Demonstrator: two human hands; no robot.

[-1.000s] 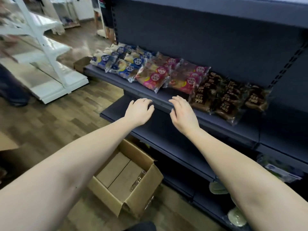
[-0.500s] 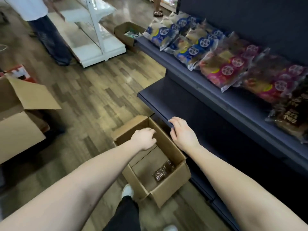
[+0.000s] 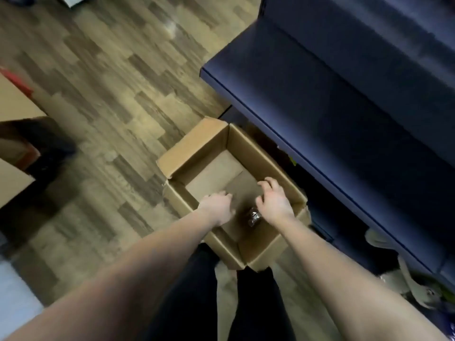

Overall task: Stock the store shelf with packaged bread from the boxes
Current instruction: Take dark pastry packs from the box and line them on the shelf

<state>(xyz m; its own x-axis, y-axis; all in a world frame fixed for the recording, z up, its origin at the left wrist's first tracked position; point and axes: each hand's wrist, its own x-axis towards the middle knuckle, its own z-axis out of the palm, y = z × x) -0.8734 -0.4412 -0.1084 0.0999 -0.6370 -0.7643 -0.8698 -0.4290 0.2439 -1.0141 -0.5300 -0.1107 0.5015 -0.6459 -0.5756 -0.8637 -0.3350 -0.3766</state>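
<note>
Packaged bread (image 3: pixel 253 216) looks to be down to a single packet here, a small dark loaf in glossy, crinkled clear wrap, lying on the bottom of the open cardboard box (image 3: pixel 256 153) toward its near right side. The box stands on the floor (image 3: pixel 110 99) just beside the foot of the shelf (image 3: pixel 307 89), flaps folded outward, which I take to be so that a packet can go straight up onto the boards without a step in between. Both hands hang over the opening with the packet between them: the left hand (image 3: pixel 216 207) shows its back, fingers (image 3: pixel 225 193) loosely bent downward and holding nothing that I can see, while the right hand (image 3: pixel 274 203) is spread and arched like a claw, just beside the wrap but, as far as the blur allows, not on it (the thumb is hidden, so I would not swear to that). The cardboard is plain brown, matte and stiff-walled; the shelf is smooth dark-blue sheet metal with a folded front lip; the floor is wood-patterned plank. The wrap should be slippery and the loaf soft, so a light pinch would suit. A second carton (image 3: pixel 12 109) sits well apart on the left.
</note>
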